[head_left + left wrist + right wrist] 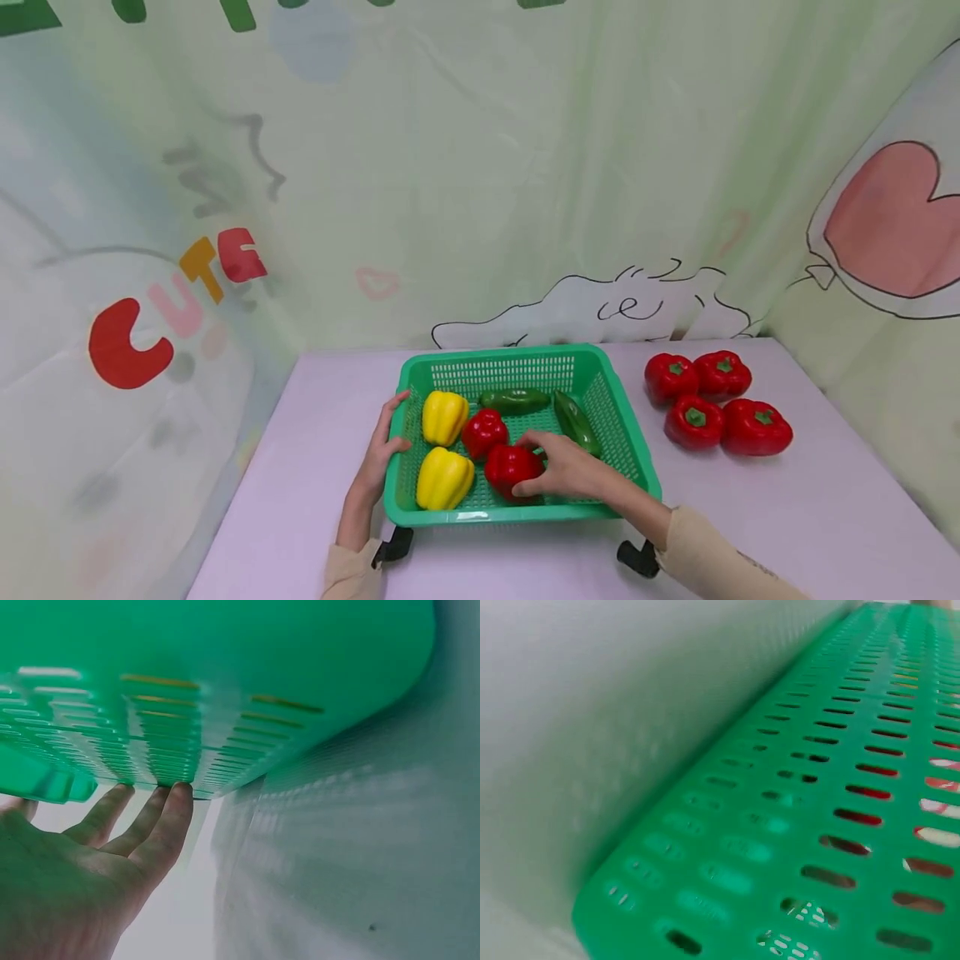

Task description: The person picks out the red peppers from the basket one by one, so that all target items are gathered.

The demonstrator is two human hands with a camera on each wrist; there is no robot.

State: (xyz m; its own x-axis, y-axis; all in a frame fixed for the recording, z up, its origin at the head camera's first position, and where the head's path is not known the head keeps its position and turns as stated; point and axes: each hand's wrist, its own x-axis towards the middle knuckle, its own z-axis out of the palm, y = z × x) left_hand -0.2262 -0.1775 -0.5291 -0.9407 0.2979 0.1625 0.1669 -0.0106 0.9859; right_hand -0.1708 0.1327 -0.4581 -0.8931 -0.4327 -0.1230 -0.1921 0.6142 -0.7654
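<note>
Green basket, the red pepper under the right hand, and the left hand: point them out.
green basket [517,514], head view, near rim.
red pepper [506,468], head view, left shoulder.
left hand [378,457], head view, back of hand.

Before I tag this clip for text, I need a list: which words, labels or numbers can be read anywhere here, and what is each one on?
"CUTE": red, pink, orange and red letters on the backdrop sheet at the left.
Green letter shapes on the backdrop's top edge: cut off by the frame, unreadable.
Green basket, peppers in it, four red peppers on the table: no label or number shows.
Both wrist views: only blurred basket mesh, no text.
</note>
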